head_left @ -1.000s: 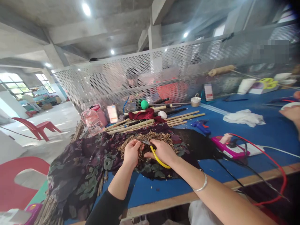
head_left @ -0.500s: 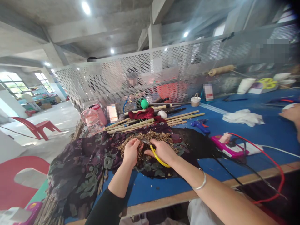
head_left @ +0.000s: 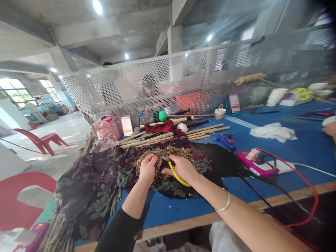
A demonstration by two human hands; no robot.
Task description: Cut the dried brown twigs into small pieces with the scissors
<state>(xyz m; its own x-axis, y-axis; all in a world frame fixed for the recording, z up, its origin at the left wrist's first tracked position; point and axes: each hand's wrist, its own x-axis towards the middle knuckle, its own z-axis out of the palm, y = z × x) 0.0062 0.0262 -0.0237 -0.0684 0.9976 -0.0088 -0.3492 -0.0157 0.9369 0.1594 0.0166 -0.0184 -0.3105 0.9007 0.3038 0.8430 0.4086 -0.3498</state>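
Right hand (head_left: 186, 168) is still wrapped round scissors (head_left: 176, 174) over dried bits (head_left: 183, 152) on cloth (head_left: 90, 192), beside left hand (head_left: 147, 169), whose grip cannot be told; little shift is noted within the last second, so one spot is presumably being worked.

Lamps (head_left: 97, 6) are glowing on a grey ceiling (head_left: 131, 17). At left, windows (head_left: 18, 92) are letting in daylight, and a red chair (head_left: 32, 140) is standing on the pale floor (head_left: 72, 126). A perforated screen (head_left: 126, 78) is running behind the blue table (head_left: 311, 150), a pillar (head_left: 175, 39) rising beyond.
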